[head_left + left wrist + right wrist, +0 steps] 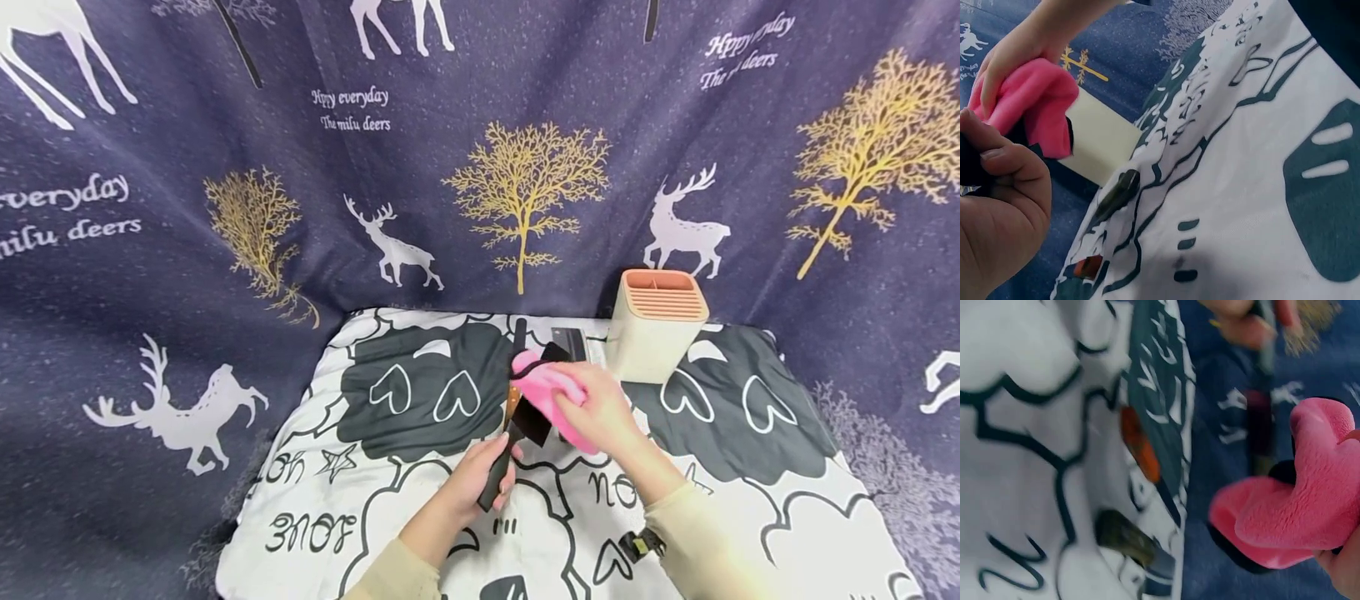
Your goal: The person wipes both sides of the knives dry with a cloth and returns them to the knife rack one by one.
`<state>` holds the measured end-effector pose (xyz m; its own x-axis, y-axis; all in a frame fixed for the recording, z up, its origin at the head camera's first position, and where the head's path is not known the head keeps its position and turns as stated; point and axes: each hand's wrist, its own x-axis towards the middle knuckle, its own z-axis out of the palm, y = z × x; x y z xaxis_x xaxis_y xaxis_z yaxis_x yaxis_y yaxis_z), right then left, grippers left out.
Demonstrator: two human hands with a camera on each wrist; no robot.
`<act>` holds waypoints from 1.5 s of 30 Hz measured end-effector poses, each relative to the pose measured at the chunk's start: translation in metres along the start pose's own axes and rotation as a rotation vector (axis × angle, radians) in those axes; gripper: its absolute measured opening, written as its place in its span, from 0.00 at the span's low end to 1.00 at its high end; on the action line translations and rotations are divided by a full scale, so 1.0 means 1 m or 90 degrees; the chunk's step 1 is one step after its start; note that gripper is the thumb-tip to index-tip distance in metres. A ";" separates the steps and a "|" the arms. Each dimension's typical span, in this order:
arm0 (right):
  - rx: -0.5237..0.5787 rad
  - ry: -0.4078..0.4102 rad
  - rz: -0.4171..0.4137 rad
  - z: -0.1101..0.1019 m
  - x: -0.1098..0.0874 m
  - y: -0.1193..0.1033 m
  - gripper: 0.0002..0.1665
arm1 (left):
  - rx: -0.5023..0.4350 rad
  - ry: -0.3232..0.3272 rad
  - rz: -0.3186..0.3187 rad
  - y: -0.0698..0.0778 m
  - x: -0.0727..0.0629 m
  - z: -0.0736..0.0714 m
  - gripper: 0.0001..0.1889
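Observation:
My left hand grips the black handle of a wide, dark-bladed kitchen knife, held tilted above the bedding. A pink fuzzy cloth with a dark edge is in my right hand, bunched across the blade and hiding its middle. In the left wrist view the left fingers curl round the handle close to the cloth. The right wrist view shows the cloth folded beside the blurred knife. Below lies a knife with an orange-brown handle.
A cream knife block with an orange slotted top stands at the back right. Another knife, with a dark olive handle and grey blade, lies beside the orange-handled one. Patterned bedding covers the surface; a dark printed curtain hangs behind.

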<state>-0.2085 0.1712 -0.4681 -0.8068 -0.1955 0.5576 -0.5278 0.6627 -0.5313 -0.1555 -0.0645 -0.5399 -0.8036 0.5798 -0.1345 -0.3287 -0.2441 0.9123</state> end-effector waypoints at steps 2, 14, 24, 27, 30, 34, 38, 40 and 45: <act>-0.025 -0.014 -0.043 0.010 -0.005 -0.007 0.23 | -0.017 -0.006 0.004 0.001 0.000 0.001 0.23; -0.055 -0.046 -0.106 0.051 -0.028 -0.035 0.25 | -0.076 0.028 -0.003 -0.004 -0.001 -0.002 0.30; -0.078 -0.042 -0.105 0.059 -0.029 -0.039 0.25 | -0.071 -0.004 -0.004 -0.003 -0.005 -0.006 0.28; -0.081 -0.042 -0.097 0.059 -0.027 -0.040 0.24 | -0.069 -0.010 0.004 -0.002 -0.005 -0.008 0.25; -0.084 -0.046 -0.084 0.060 -0.026 -0.039 0.24 | -0.071 -0.014 0.009 -0.002 -0.005 -0.009 0.26; -0.088 -0.038 -0.051 0.063 -0.024 -0.036 0.22 | -0.063 -0.009 0.009 -0.003 -0.006 -0.009 0.24; -0.089 -0.006 -0.027 0.065 -0.024 -0.029 0.22 | -0.046 0.006 -0.001 -0.002 -0.007 -0.008 0.20; -0.087 0.006 -0.023 0.065 -0.025 -0.025 0.23 | -0.042 0.006 -0.007 -0.003 -0.008 -0.008 0.20; -0.097 0.015 0.005 0.065 -0.026 -0.014 0.22 | -0.034 -0.006 -0.011 -0.004 -0.009 -0.007 0.19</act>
<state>-0.1976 0.1202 -0.5167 -0.8033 -0.1738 0.5697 -0.4736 0.7665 -0.4339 -0.1498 -0.0741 -0.5448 -0.7930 0.5916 -0.1455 -0.3684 -0.2753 0.8880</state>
